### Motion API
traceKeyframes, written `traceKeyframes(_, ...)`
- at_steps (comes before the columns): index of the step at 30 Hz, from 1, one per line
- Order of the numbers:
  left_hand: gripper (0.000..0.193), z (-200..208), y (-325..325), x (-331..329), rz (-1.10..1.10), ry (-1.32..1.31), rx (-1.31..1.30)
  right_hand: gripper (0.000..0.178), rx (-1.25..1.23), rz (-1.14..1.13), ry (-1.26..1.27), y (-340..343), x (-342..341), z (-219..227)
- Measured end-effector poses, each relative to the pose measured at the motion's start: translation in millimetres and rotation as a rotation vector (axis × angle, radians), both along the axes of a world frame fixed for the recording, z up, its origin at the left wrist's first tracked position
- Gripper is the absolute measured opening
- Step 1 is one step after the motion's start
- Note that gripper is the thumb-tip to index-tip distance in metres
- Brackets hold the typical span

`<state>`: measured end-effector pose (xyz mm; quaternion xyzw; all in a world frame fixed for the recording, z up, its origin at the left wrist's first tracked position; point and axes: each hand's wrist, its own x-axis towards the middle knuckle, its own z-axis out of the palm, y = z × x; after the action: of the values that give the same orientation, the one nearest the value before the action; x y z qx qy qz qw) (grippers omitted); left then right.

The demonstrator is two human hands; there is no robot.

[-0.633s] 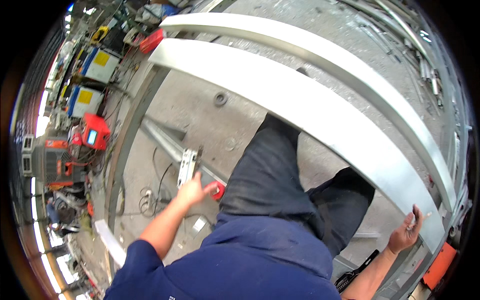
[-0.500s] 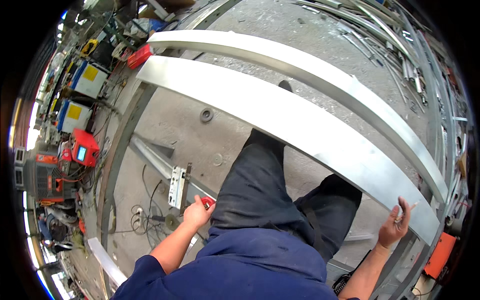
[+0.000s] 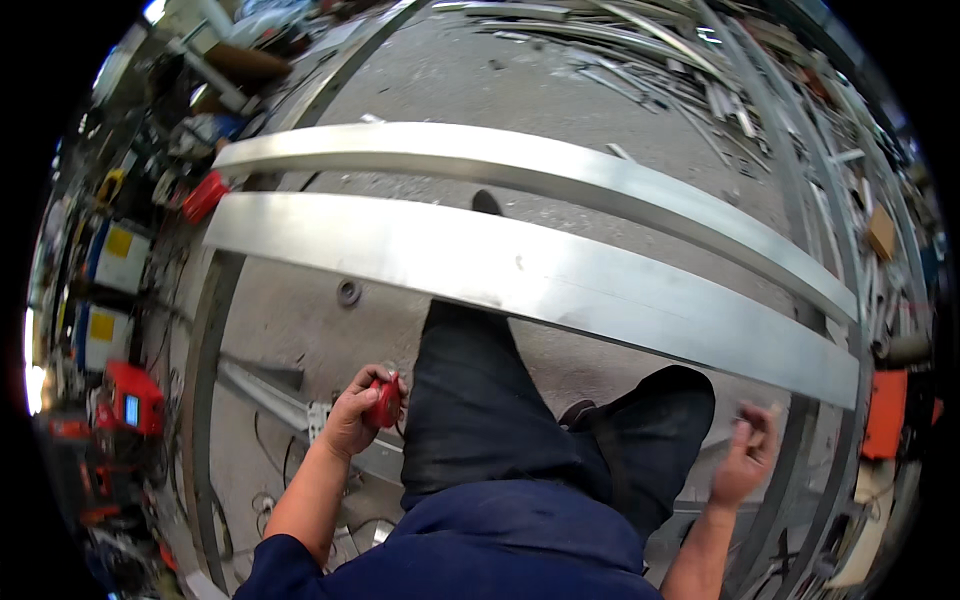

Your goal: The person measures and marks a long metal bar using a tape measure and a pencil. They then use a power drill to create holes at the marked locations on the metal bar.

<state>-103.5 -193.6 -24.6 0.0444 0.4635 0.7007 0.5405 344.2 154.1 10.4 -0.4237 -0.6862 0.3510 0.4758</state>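
My left hand [image 3: 348,420] is closed round a red tape measure [image 3: 384,403], held up beside my left thigh. Blurred by motion, my right hand [image 3: 743,462] hovers to the right of my knee. Its fingers are curled, and the pale tip of a thin white cigarette [image 3: 776,408] shows at them. Both hands are apart from the wide silver metal beam [image 3: 520,275] that lies across in front of my legs. Beyond it, roughly parallel, runs a second, narrower-looking silver beam [image 3: 520,163].
Steel rails [image 3: 205,370] support the beams at left and right. Red-fronted equipment with a lit screen [image 3: 135,395] stands at left, near cables. An orange-red box [image 3: 884,415] sits at right. Metal offcuts [image 3: 640,70] lie far off; a dark ring [image 3: 348,292] is on the floor.
My left hand has risen with the tape measure and moved slightly left. My right hand has shifted left and down, away from the near beam's end. The whole view has turned.
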Motion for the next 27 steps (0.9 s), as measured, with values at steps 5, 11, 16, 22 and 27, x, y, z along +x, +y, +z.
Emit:
traceKeyframes(5, 0.043, 24, 92, 40, -0.446, 0.352, -0.020, 0.018, -0.310, 0.295, -0.265, -41, -71, 49)
traceKeyframes(11, 0.083, 56, 174, 121, -0.819, 1.004, -0.065, 0.028, -0.476, 0.735, -0.301, -60, -128, 32)
traceKeyframes(16, 0.087, 55, 194, 135, -0.899, 1.235, -0.110, 0.025, -0.456, 0.741, -0.228, -62, -125, 12)
traceKeyframes(22, 0.068, 46, 201, 127, -1.209, 1.131, -0.152, 0.036, -0.561, 0.790, -0.165, -52, -108, 5)
traceKeyframes(27, 0.049, 46, 169, 46, -1.296, 0.767, -0.439, 0.019, -0.569, 0.318, -0.060, 54, 31, 43)
